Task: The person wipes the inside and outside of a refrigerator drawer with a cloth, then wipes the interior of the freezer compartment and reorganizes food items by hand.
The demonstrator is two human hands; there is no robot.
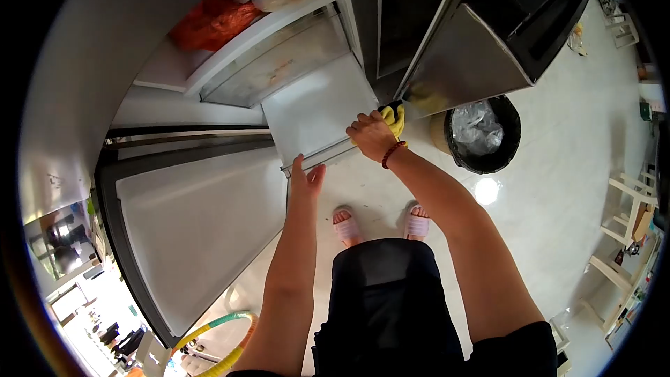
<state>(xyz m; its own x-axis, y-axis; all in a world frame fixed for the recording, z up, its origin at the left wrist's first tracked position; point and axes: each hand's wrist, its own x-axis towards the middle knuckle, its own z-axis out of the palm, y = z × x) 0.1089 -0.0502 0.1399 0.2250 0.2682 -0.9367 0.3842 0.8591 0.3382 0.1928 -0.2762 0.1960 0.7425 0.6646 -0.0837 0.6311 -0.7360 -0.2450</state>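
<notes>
A white drawer (pixel 324 108) extends from the open refrigerator in front of me, with a clear strip along its front edge. My right hand (pixel 373 136), with a dark red bead bracelet at the wrist, is closed at the drawer's front right corner. In it is a yellow and black cloth (pixel 395 119), bunched up and partly hidden by the fingers. My left hand (pixel 307 176) is at the front left corner, thumb and index finger apart, with nothing visible in it. Its other fingers are mostly hidden.
Left of the drawer stands the open refrigerator door (pixel 202 216). Above it are a clear-fronted drawer (pixel 279 63) and a shelf with red and white bags (pixel 216 17). A lined trash bin (pixel 485 134) stands right, beside a dark cabinet (pixel 464 56). A colourful hoop (pixel 220 324) is lower left.
</notes>
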